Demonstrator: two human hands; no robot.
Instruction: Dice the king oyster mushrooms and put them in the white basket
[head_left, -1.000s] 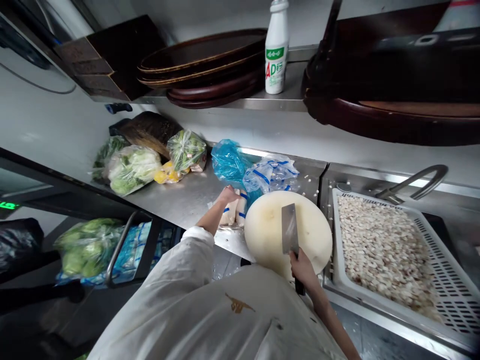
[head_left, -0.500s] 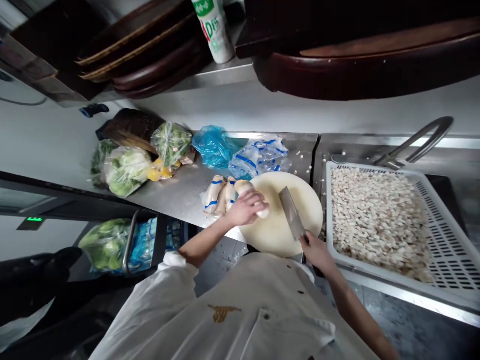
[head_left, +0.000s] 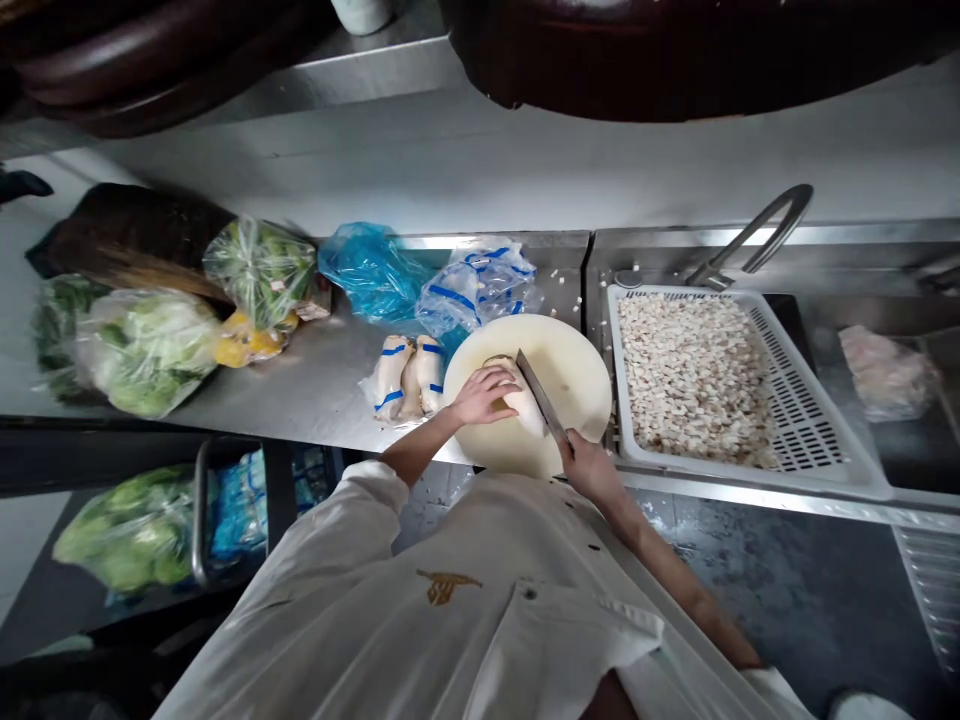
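Note:
A king oyster mushroom [head_left: 528, 408] lies on the round white cutting board [head_left: 495, 457], its brownish cap end toward the back. My left hand [head_left: 486, 396] is closed over its left side and presses it to the board. In my right hand [head_left: 590, 466] is the handle of a cleaver [head_left: 541, 400]. The blade stands on edge along the mushroom's right side; whether it touches or cuts in is not clear. Left of the board lie more king oyster mushrooms [head_left: 393, 378] in clear packs with blue tape.
A white perforated basket [head_left: 814, 400] of diced mushroom [head_left: 690, 370] sits right of the board, below a faucet [head_left: 772, 235]. Behind are a clear blue-striped wrapper [head_left: 480, 285] and a blue bag [head_left: 375, 275]. Bagged greens [head_left: 150, 345] stand at left. A shelf [head_left: 360, 80] overhangs the wall.
My left hand has brought the mushroom from beside the packs onto the middle of the board. The cleaver has come up against its right side. The view has shifted right and down.

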